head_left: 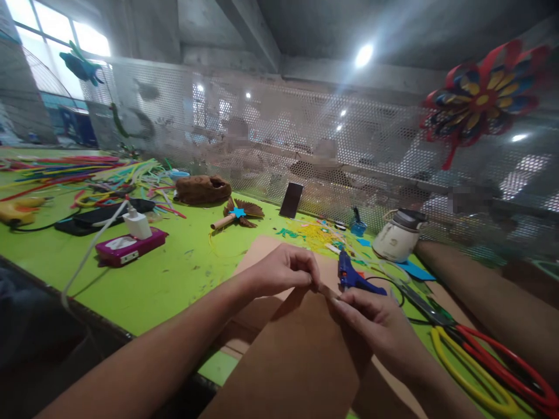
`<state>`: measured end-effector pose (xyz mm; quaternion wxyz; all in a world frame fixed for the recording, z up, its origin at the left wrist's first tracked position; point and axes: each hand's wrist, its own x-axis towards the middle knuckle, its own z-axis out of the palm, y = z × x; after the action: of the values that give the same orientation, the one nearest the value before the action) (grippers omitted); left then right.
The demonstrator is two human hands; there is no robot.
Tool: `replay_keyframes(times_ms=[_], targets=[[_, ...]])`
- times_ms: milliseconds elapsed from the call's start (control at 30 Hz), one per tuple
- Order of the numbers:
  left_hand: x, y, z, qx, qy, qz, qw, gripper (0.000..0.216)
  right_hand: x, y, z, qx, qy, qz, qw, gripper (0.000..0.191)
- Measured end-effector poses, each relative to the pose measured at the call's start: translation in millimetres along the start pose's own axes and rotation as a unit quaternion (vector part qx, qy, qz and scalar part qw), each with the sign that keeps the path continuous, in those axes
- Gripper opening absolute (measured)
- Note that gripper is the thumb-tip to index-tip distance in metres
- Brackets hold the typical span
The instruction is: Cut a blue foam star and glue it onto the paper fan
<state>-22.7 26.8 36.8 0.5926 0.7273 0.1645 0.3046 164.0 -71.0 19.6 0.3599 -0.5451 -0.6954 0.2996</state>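
Note:
A large sheet of brown paper [301, 349] tilts up toward me over the near edge of the table. My left hand [290, 267] pinches its top edge, fingers curled together. Just to the right, my right hand [371, 314] grips the same edge between thumb and fingers, where a narrow strip looks folded or rolled over. More brown paper [257, 250] lies flat beneath and behind my hands. A blue glue gun [349, 273] rests right behind my right hand. Large scissors [476, 361] with one yellow and one red handle lie to its right.
On the green table [183, 279] stand a purple power strip [131, 247] with a white charger, a brown pouch [203, 190], a phone [291, 199] and a white kettle-like pot [398, 235]. Colourful strips [87, 174] pile at the left. A perforated metal screen [271, 122] rises behind.

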Motion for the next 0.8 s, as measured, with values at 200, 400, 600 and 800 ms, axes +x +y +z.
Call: replay_keyframes(times_ms=[200,400,600,800], targets=[[1,-3,-1,0.025,-0.009,0.005,1.0,0.015,-1,0,1,-0.021,-0.017,-0.015,1.0,0.029],[1,0,-1,0.029,-0.026,0.003,0.999,0.01,-2,-5,4,-0.085,-0.003,-0.042,0.995,0.029],[1,-1,6,0.094,-0.039,-0.03,0.994,0.03,-1,-7,7,-0.126,0.007,-0.049,0.991,0.027],[1,-10,6,0.177,-0.059,-0.082,0.979,0.037,-2,-10,8,-0.145,0.016,-0.044,0.988,0.027]])
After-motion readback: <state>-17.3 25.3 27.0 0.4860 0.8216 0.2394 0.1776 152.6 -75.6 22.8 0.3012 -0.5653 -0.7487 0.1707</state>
